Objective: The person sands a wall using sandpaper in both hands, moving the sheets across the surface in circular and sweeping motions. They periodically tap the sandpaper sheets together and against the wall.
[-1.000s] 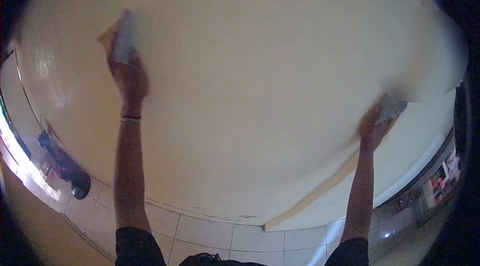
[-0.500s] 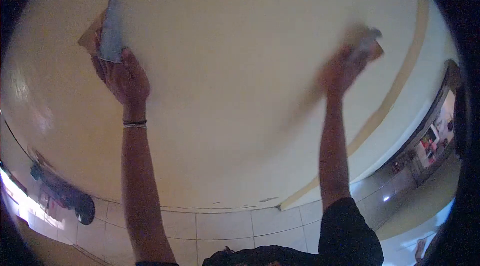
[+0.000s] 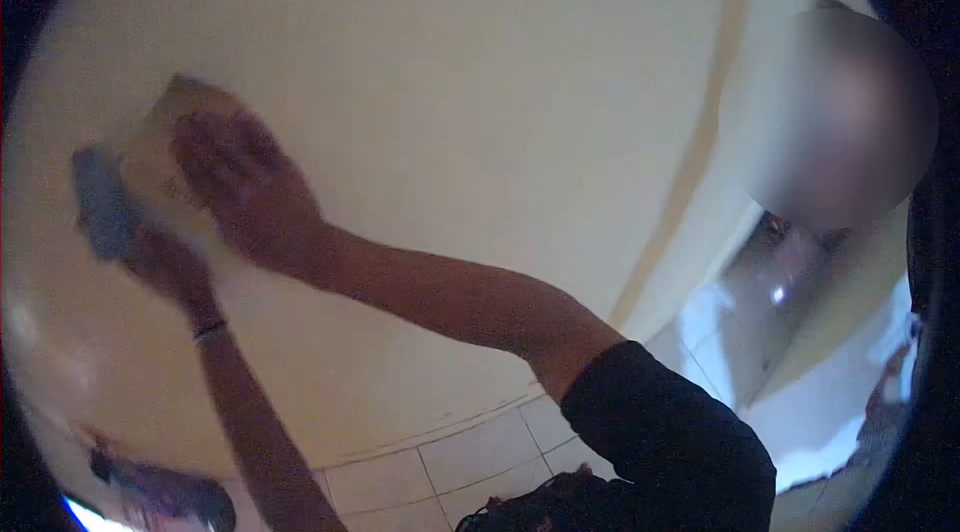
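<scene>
My left hand [image 3: 172, 267] is raised against the cream wall [image 3: 480, 112] at the far left. It grips a blue-grey sheet [image 3: 103, 204], which covers most of its fingers. Just above and to the right, my right hand [image 3: 250, 187] reaches across, with its fingers laid over a tan, paper-like sheet [image 3: 165, 147] on the wall. Both hands are somewhat blurred, and the sheets' exact material cannot be made out. The tan sheet lies close beside the blue-grey one.
Another person [image 3: 840, 122] is at the right edge, the head blurred. A darker vertical stripe [image 3: 690, 172] runs down the wall. Pale floor tiles [image 3: 385, 480] meet its base. A dark object [image 3: 170, 494] lies at the lower left.
My right hand has crossed from the right side of the wall to the left, beside my left hand. My left hand has moved down and left. A person has come into view at right.
</scene>
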A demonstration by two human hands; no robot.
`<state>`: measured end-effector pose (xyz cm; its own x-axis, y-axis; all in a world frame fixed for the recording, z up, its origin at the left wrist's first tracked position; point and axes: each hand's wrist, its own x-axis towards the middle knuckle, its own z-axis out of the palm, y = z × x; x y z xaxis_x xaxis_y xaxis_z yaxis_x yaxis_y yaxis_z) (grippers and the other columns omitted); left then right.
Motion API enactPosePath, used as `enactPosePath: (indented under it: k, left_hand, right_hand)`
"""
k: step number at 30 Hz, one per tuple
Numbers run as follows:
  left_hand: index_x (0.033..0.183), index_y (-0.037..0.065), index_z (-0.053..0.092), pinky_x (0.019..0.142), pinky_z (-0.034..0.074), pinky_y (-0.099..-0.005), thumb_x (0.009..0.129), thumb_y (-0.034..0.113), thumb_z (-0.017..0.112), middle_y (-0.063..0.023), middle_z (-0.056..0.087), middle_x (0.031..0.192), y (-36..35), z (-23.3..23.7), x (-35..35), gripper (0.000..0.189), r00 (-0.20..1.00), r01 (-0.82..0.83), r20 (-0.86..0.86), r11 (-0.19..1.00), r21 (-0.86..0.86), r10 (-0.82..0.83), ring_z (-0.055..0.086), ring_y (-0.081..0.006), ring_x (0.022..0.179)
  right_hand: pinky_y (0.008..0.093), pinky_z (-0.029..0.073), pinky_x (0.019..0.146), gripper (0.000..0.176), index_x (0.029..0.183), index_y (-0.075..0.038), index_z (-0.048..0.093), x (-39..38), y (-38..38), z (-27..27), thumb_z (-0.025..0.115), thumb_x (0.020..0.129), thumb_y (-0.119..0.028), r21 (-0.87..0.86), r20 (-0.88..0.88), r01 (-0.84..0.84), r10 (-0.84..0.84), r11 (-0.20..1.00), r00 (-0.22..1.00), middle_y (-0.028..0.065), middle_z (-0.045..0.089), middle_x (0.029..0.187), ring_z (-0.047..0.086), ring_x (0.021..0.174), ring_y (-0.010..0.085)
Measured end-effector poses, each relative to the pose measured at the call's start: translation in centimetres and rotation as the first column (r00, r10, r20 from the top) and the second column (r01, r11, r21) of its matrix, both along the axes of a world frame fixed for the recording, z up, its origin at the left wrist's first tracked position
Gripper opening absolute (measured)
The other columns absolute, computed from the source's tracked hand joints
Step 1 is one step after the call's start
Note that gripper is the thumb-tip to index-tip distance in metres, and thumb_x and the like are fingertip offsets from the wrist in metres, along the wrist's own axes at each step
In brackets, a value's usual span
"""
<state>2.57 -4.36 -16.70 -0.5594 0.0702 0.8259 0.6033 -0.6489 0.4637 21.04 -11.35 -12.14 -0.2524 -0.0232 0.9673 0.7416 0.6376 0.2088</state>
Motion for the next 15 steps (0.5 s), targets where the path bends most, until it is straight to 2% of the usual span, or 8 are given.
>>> enactPosePath:
  k: [1, 3, 4, 5, 7, 11, 13, 15]
  left_hand:
    - [0.108, -0.002, 0.043, 0.088, 0.033, -0.0386, 0.088, 0.026, 0.044, -0.0160, 0.051, 0.107, 1.6, -1.3, -3.8, 0.034, 0.624, -0.726, -0.551, 0.672, -0.146, 0.554, 0.044, -0.0308, 0.100]
    - [0.114, -0.002, 0.040, 0.091, 0.031, -0.0425, 0.088, 0.021, 0.041, -0.0171, 0.047, 0.114, 1.7, -0.8, -3.4, 0.035, 0.949, -0.249, -0.208, 0.968, -0.025, 0.239, 0.042, -0.0338, 0.104]
    - [0.116, -0.003, 0.039, 0.091, 0.031, -0.0455, 0.087, 0.016, 0.038, -0.0196, 0.046, 0.115, 3.3, -3.0, -6.6, 0.035, 0.303, -0.868, -0.566, 0.467, 0.168, 0.767, 0.043, -0.0356, 0.105]
    - [0.118, -0.003, 0.038, 0.093, 0.029, -0.0472, 0.087, 0.014, 0.036, -0.0196, 0.044, 0.119, 3.5, -2.1, -6.7, 0.035, 0.658, -0.741, -0.484, 0.608, -0.285, 0.577, 0.041, -0.0355, 0.109]
    - [0.118, -0.002, 0.038, 0.092, 0.031, -0.0467, 0.087, 0.014, 0.036, -0.0203, 0.044, 0.118, 3.9, -2.8, -8.0, 0.035, 0.418, -0.859, -0.612, 0.512, -0.026, 0.671, 0.042, -0.0347, 0.108]
    - [0.121, -0.001, 0.037, 0.093, 0.031, -0.0431, 0.088, 0.017, 0.036, -0.0200, 0.043, 0.120, 2.9, -2.3, -7.2, 0.037, 0.233, -0.963, -0.724, 0.256, -0.080, 0.649, 0.042, -0.0329, 0.109]
    - [0.122, 0.000, 0.036, 0.093, 0.032, -0.0407, 0.089, 0.019, 0.035, -0.0199, 0.043, 0.121, 2.1, -2.1, -6.6, 0.038, 0.121, -0.993, -0.793, 0.066, -0.103, 0.597, 0.043, -0.0317, 0.110]
    - [0.124, 0.000, 0.035, 0.094, 0.032, -0.0383, 0.090, 0.021, 0.034, -0.0197, 0.042, 0.122, 1.5, -1.9, -6.2, 0.040, 0.030, -0.986, -0.852, -0.127, -0.113, 0.522, 0.043, -0.0305, 0.111]
  right_hand:
    - [0.0458, 0.017, 0.103, 0.055, 0.122, 0.001, 0.038, 1.8, -0.6, 0.1, 0.045, 0.071, -0.017, 0.004, -0.013, 0.053, -0.053, 0.999, 0.999, 0.0161, 0.035, 0.130, 0.028, 0.124, 0.0288]
    - [0.0463, 0.016, 0.102, 0.057, 0.122, 0.000, 0.039, 5.3, -1.2, 0.5, 0.047, 0.069, -0.020, 0.001, -0.041, -0.005, 0.005, 1.000, 0.999, 0.0153, 0.035, 0.130, 0.027, 0.124, 0.0293]
    - [0.0475, 0.016, 0.102, 0.058, 0.123, -0.002, 0.038, 7.4, -1.0, 0.1, 0.050, 0.070, -0.021, 0.029, -0.044, 0.143, -0.142, 0.989, 0.989, 0.0142, 0.032, 0.132, 0.025, 0.125, 0.0291]
    - [0.0475, 0.016, 0.102, 0.058, 0.123, -0.002, 0.038, 9.9, -1.2, 0.0, 0.050, 0.070, -0.021, 0.030, -0.057, 0.163, -0.161, 0.986, 0.985, 0.0142, 0.032, 0.132, 0.025, 0.125, 0.0291]
    - [0.0489, 0.016, 0.101, 0.059, 0.125, -0.003, 0.036, 15.5, -1.7, -0.2, 0.051, 0.071, -0.021, -0.066, -0.104, 0.224, -0.230, 0.972, 0.968, 0.0140, 0.028, 0.135, 0.023, 0.126, 0.0290]
    - [0.0500, 0.018, 0.100, 0.055, 0.125, -0.001, 0.035, 30.0, -3.1, 0.2, 0.048, 0.077, -0.023, -0.043, -0.125, 0.474, -0.476, 0.879, 0.871, 0.0179, 0.028, 0.134, 0.026, 0.123, 0.0353]
    - [0.0478, 0.020, 0.100, 0.050, 0.122, 0.000, 0.036, 37.0, -3.4, -0.6, 0.046, 0.079, -0.024, 0.040, -0.389, 0.436, -0.388, 0.899, 0.836, 0.0198, 0.031, 0.130, 0.030, 0.120, 0.0363]
    - [0.0458, 0.025, 0.098, 0.047, 0.118, 0.002, 0.039, 45.6, -3.0, -3.9, 0.045, 0.081, -0.027, -0.104, -0.571, 0.451, -0.424, 0.887, 0.703, 0.0215, 0.041, 0.122, 0.038, 0.112, 0.0373]
